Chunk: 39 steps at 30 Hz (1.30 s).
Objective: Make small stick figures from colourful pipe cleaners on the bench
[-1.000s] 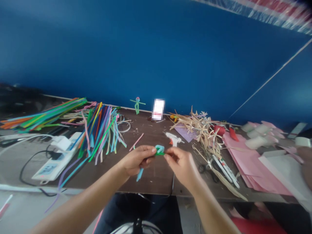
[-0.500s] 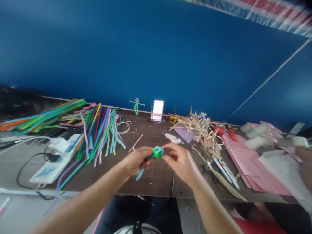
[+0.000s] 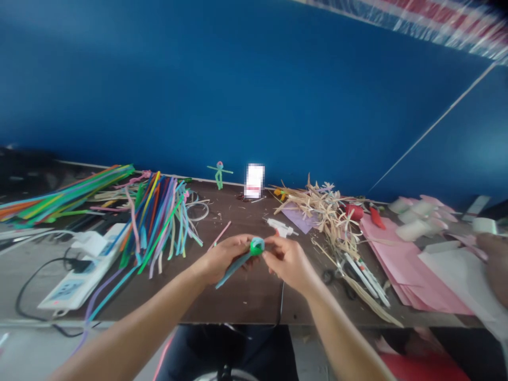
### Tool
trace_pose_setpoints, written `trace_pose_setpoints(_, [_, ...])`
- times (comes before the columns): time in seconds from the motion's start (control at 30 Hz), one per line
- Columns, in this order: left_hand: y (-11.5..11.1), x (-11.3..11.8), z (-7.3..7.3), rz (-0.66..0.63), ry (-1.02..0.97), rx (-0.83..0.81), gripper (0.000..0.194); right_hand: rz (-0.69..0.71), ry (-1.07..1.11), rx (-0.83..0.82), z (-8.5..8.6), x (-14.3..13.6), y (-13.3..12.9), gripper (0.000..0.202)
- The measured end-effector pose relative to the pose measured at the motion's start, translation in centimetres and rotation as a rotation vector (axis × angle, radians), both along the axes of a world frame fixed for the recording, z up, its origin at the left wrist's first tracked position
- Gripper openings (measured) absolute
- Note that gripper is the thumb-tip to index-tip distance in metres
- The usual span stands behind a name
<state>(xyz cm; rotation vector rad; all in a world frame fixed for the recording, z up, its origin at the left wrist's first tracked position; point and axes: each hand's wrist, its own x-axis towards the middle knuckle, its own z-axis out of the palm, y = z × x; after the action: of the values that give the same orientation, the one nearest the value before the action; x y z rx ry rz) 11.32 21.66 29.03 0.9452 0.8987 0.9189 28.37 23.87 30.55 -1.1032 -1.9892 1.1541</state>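
A small coil of green and light blue pipe cleaner (image 3: 257,246) sits between my two hands, above the middle of the table. Its light blue tail (image 3: 233,271) slants down to the left under my left hand. My left hand (image 3: 229,256) is closed around the coil's left side. From the right, the thumb and fingertips of my right hand (image 3: 282,259) pinch the coil's edge. Behind my right hand lies a white glue gun (image 3: 281,227). A green stick figure of pipe cleaner (image 3: 219,174) stands near the wall.
Bundles of coloured pipe cleaners (image 3: 159,211) and a white power strip (image 3: 85,275) lie on the left. On the right are dried strips (image 3: 329,209), scissors (image 3: 345,278), markers (image 3: 365,278) and pink paper sheets (image 3: 405,264). Another person's hand (image 3: 494,264) shows at the right edge.
The light blue tail now shows longer and straighter below my left hand. Both hands remain at the coil, and the whole view has shifted slightly.
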Motion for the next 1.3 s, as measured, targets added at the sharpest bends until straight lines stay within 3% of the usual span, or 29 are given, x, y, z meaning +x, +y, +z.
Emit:
trace_pose_setpoints(0.17, [0.0, -0.1, -1.3, 0.187, 0.250, 0.283, 0.031, -0.086, -0.027, 0.019, -1.1, -0.5, 0.6, 0.018])
trace_pose_setpoints(0.4, [-1.0, 0.6, -2.4, 0.343, 0.562, 0.533, 0.041, -0.146, -0.060, 0.062, -1.9, -1.3, 0.6, 0.014])
trace_pose_setpoints(0.6, [-0.8, 1.2, -2.4, 0.488, 0.645, 0.574, 0.028, -0.151, 0.050, -0.091, -2.3, -1.7, 0.2, 0.016])
trace_pose_setpoints(0.77, [-0.5, 0.8, -2.3, 0.385, 0.495, 0.453, 0.029, -0.127, 0.196, -0.241, -2.4, -1.5, 0.1, 0.021])
trace_pose_setpoints(1.0, [-0.5, 0.4, -2.1, 0.281, 0.300, 0.341, 0.031, -0.074, 0.158, -0.163, -1.4, -1.1, -0.1, 0.020])
trace_pose_setpoints(1.3, [-0.3, 0.1, -2.6, 0.176, 0.070, 0.177, 0.029, -0.063, 0.224, -0.119, -1.7, -1.3, 0.3, 0.017])
